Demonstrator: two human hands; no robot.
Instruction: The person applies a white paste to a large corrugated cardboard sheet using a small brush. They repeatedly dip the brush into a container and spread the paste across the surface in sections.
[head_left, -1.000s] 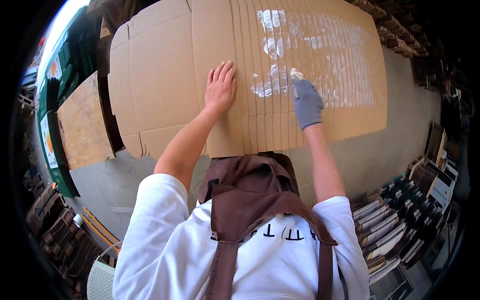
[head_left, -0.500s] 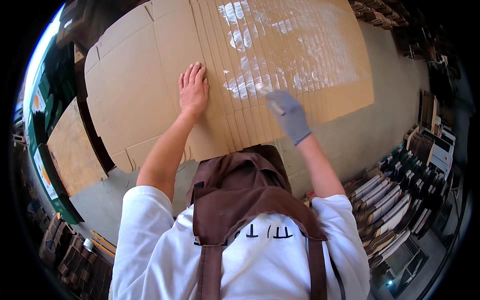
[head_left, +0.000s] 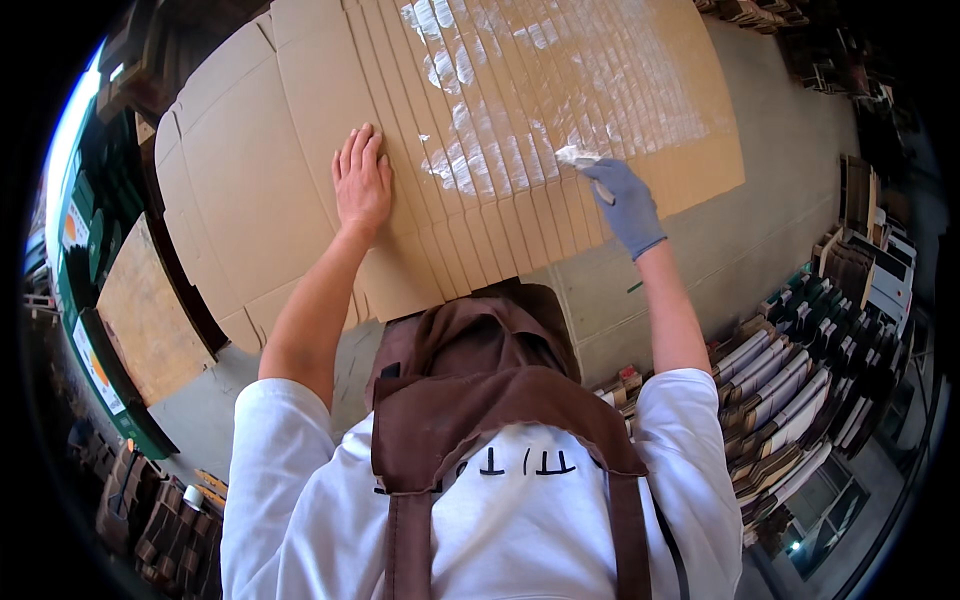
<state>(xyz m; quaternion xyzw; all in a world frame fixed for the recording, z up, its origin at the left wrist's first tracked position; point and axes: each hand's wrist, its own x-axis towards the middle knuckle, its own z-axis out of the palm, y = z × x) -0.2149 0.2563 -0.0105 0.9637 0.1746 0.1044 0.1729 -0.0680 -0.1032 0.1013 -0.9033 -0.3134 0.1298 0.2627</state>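
Fanned flattened cardboard sheets lie before me, their edges overlapping in narrow strips toward the right. White paste is smeared over these strips, patchy on the left and thinner on the right. My bare left hand lies flat on the cardboard, fingers stretched out, left of the paste. In a grey glove, my right hand is closed round the short handle of a brush. The white-coated brush head is over the near edge of the paste; whether it touches the cardboard is hard to tell.
A wooden board leans at the left beside green packages. Rows of bundled cardboard stand at the lower right. Grey floor shows beyond the cardboard's right edge. Brown stacked pieces are at the lower left.
My right hand has moved right with the brush, along the near side of the paste. The left hand stays flat on the cardboard; the whole view has shifted slightly.
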